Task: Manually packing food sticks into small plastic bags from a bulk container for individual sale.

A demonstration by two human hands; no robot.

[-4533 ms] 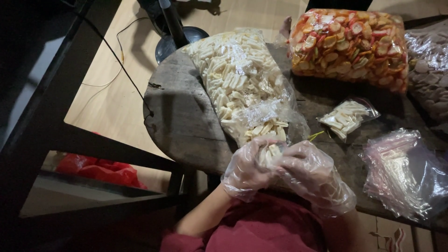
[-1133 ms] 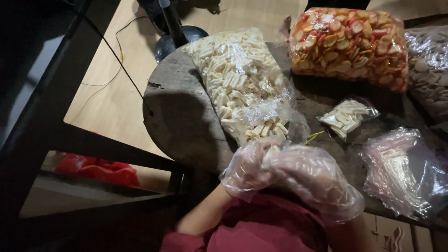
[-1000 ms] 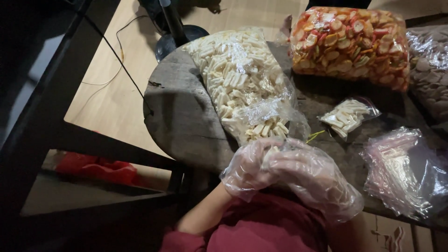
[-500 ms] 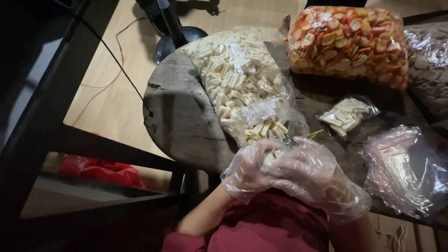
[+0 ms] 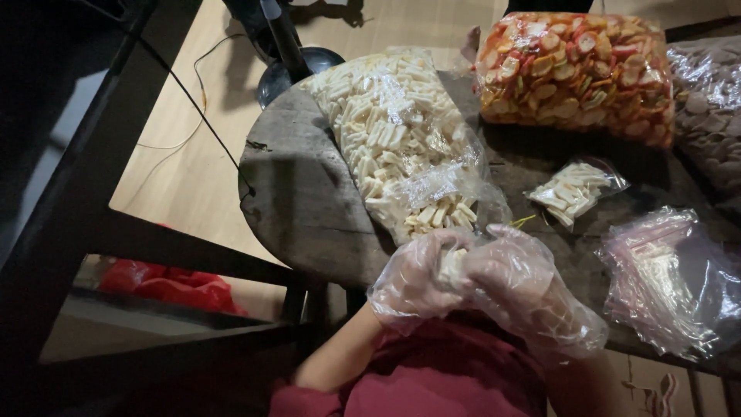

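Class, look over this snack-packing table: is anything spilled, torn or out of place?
Nothing stands out. The big bag of white sticks lies open-mouthed toward the gloved left hand and right hand, but no pieces lie loose on the wooden table. The small filled bag and pile of empty bags lie apart.

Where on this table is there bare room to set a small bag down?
Bare wood lies left of the big bag of white sticks, out to the table's rounded edge. A smaller gap sits between the small filled bag and the stack of empty bags. The far right is crowded with bags.
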